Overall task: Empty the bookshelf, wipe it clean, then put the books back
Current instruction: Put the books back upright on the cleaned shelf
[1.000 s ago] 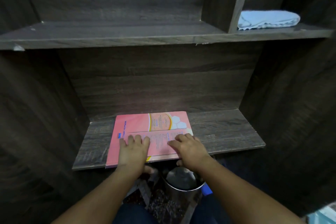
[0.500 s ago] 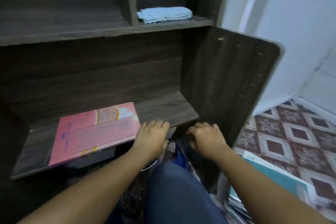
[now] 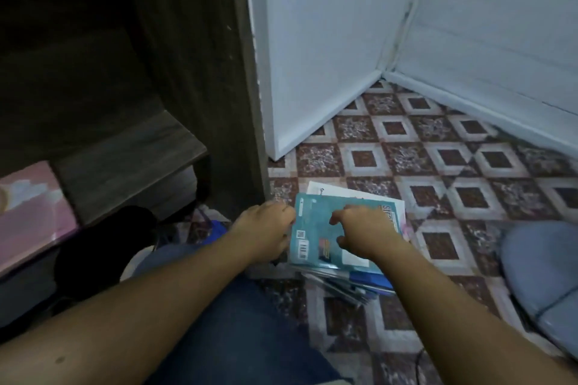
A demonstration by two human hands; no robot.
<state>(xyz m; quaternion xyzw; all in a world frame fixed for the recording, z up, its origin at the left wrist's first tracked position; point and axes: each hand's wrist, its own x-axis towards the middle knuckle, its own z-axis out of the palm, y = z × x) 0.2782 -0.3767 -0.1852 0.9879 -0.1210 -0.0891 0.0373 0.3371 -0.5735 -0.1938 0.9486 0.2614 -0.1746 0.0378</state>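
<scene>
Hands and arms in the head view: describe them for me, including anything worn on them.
Both are a person's bare hands: the left hand and the right hand show no gloves, rings or watch, though the picture is slightly blurred. The left forearm and the right forearm are bare too; no sleeve or wristband comes into view before the frame's edge.

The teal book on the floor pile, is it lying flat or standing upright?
Lying flat: the teal book tops the pile, its cover with the barcode facing up.
</scene>
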